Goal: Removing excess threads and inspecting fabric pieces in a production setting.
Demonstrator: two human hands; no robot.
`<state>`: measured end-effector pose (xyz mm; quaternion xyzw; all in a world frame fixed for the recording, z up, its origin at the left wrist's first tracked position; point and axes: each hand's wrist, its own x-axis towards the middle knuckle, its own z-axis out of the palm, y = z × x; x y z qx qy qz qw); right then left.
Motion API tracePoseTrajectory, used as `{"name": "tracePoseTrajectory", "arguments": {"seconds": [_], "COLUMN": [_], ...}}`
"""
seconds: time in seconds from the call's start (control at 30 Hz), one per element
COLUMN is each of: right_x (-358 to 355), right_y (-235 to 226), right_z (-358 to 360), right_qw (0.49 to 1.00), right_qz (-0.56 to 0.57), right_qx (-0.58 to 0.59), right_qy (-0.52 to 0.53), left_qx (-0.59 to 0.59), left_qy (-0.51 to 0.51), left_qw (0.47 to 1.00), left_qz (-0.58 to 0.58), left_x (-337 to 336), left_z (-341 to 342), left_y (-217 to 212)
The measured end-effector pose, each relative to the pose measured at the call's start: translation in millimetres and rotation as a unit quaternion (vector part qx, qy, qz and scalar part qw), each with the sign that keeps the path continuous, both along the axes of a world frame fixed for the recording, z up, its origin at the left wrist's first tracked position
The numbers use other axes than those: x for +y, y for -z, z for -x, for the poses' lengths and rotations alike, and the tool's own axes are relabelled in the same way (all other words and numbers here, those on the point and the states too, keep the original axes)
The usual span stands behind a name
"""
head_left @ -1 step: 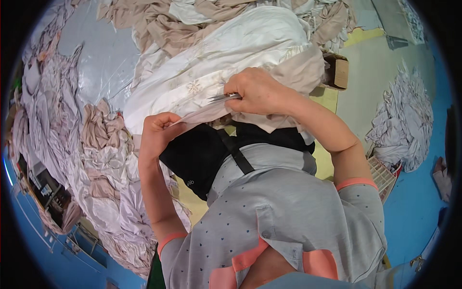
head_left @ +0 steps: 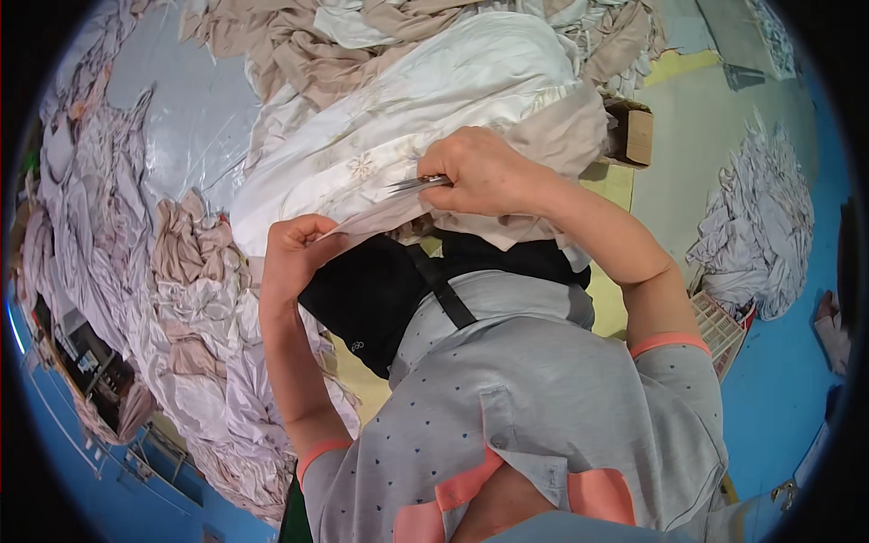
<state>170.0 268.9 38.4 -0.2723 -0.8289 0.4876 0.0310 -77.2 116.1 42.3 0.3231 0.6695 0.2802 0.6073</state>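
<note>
A large white cloth (head_left: 434, 100) with pale embroidered flowers and a light beige border (head_left: 561, 136) lies across my lap and the work surface. My left hand (head_left: 295, 249) pinches the beige border at its left end, thumb against fingers. My right hand (head_left: 484, 172) is closed around a small pair of scissors (head_left: 418, 184), its pointed metal blades aimed left over the cloth. Between my hands the border runs in a taut strip. The right fingers also rest at the cloth; how they grip it is hidden.
Heaps of beige and white fabric (head_left: 308, 45) lie beyond the cloth, and more crumpled fabric (head_left: 217, 353) piles up on the left. At right stand an open cardboard box (head_left: 637, 136), a grey-white cloth pile (head_left: 756, 226) and a plastic crate (head_left: 720, 330). The floor (head_left: 769, 389) is blue.
</note>
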Motion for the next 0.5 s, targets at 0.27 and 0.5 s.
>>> {"name": "tracePoseTrajectory", "arguments": {"seconds": [0.27,0.5], "right_x": [4.5,26.6], "right_y": [9.4,-2.9], "right_z": [-30.4,-76.7], "right_qw": [0.994,0.976], "right_qz": [-0.068,-0.197], "right_qx": [0.055,0.025], "right_qy": [0.066,0.094], "left_qx": [0.048,0.076], "left_qy": [0.007,-0.002], "left_qw": [0.999,0.997], "left_qz": [-0.006,0.006], "left_x": [-2.1,-10.8], "left_z": [-3.8,11.7], "left_y": [3.8,-3.1]}}
